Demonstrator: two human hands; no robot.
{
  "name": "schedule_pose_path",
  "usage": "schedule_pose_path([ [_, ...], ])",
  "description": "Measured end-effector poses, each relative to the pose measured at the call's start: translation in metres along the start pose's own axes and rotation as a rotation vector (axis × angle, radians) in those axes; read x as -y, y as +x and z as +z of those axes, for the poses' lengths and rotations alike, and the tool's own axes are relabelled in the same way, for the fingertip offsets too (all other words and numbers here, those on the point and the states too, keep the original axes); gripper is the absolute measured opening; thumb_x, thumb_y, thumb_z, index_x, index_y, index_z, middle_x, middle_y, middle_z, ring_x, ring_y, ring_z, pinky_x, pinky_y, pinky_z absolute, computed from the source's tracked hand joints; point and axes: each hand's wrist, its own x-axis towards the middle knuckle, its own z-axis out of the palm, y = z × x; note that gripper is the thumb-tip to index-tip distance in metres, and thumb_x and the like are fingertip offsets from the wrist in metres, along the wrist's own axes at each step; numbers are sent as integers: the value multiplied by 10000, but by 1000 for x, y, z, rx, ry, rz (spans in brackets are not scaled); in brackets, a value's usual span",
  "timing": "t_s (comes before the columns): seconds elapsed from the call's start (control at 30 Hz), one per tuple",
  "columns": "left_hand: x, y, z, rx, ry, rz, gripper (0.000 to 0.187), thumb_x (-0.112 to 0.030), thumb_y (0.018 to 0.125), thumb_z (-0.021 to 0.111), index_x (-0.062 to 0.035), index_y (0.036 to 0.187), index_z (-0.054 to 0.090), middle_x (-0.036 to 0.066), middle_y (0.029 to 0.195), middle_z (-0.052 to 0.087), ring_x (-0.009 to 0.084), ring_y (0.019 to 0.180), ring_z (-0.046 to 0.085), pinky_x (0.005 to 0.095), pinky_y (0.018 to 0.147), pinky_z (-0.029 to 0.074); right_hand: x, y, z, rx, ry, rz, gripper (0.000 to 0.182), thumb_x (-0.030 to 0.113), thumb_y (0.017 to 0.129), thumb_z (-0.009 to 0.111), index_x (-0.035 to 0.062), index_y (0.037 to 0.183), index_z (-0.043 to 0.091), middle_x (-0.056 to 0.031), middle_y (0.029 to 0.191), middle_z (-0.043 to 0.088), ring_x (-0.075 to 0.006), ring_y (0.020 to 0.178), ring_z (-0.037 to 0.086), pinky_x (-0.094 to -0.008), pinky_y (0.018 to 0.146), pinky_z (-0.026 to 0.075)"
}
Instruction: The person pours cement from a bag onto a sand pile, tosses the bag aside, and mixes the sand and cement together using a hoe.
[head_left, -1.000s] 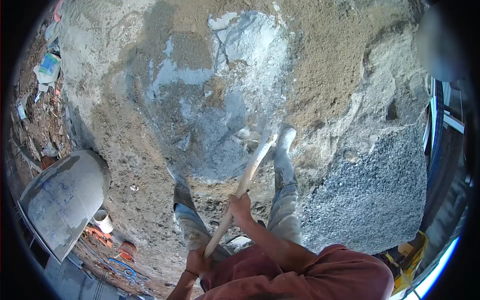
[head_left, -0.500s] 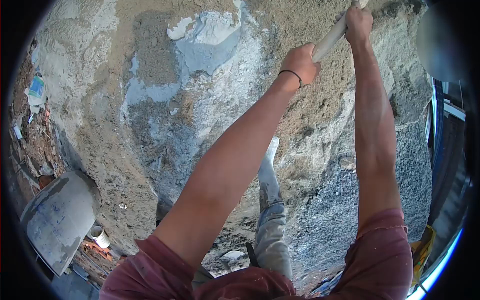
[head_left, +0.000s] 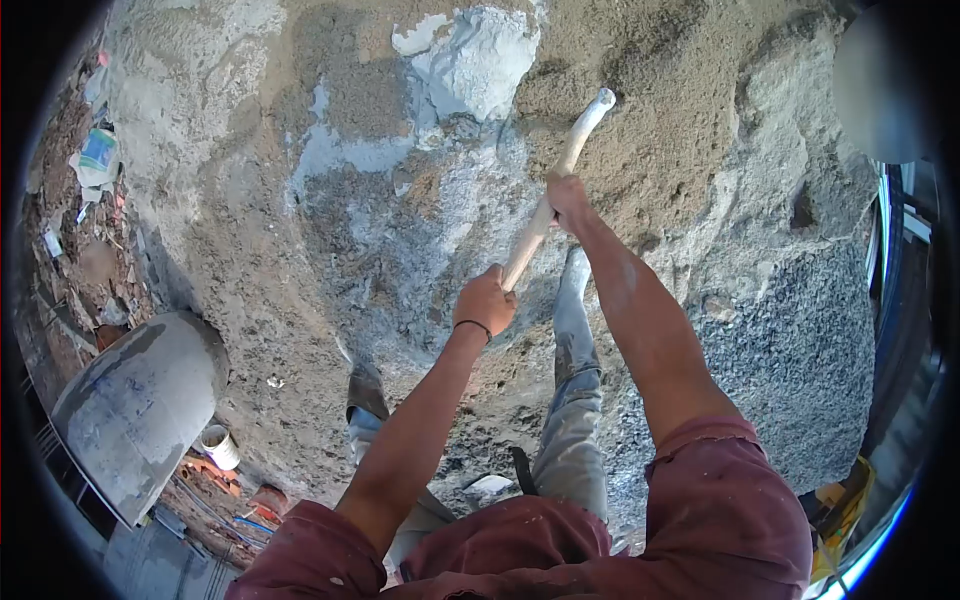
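Observation:
A pale wooden tool handle [head_left: 532, 243] slants across the middle of the view, its curved whitish end toward the top. Near its lower end my left hand [head_left: 486, 302] is closed around it, a thin dark band on the wrist. Higher up, my right hand [head_left: 570, 203] grips the same handle. No working head of the tool can be made out. Beneath lies a spread of damp sandy material [head_left: 680, 110]. On it sits a pale grey heap of powder [head_left: 478, 62], with grey patches around it.
My legs, in dusty trousers [head_left: 570, 440], stand on the material. At the left are a grey rounded drum or barrow [head_left: 150, 410], a small white bucket [head_left: 221, 447] and rubble with a torn bag [head_left: 97, 155]. Dark gravel [head_left: 790, 340] lies at the right.
Both hands have drawn the handle down and toward my body, shifting left. Its upper end now shows fully. The view has shifted slightly, so the ground appears lower and further right.

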Motion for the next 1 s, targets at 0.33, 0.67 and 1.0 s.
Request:
schedule_pose_path([
  [0.33, 159, -298, -33, 141, 117, -211, 281, -258, 885, 700, -92, 1068, 567, 210, 808, 708, 457, 777, 692, 575, 701, 544, -205, -145, 87, -108, 433, 439, 118, 178, 1014, 583, 94, 1082, 534, -67, 767, 531, -226, 596, 545, -420, 560, 519],
  [0.67, 252, -485, -49, -35, -64, -271, 237, -245, 799, 801, -130, 877, 608, 129, 666, 656, 374, 639, 682, 464, 556, 535, -222, -347, 157, -12, 367, 424, 118, 61, 934, 604, 21, 988, 507, -91, 742, 552, -219, 557, 585, -391, 490, 513],
  [1.0, 181, -55, -20, -260, -445, 116, 347, -254, 879, 764, -36, 1137, 684, 211, 798, 711, 371, 745, 724, 436, 676, 569, 27, -106, 166, -258, -302, -689, 268, 158, 1003, 542, -50, 1109, 411, -130, 808, 586, -197, 705, 641, -353, 545, 518],
])
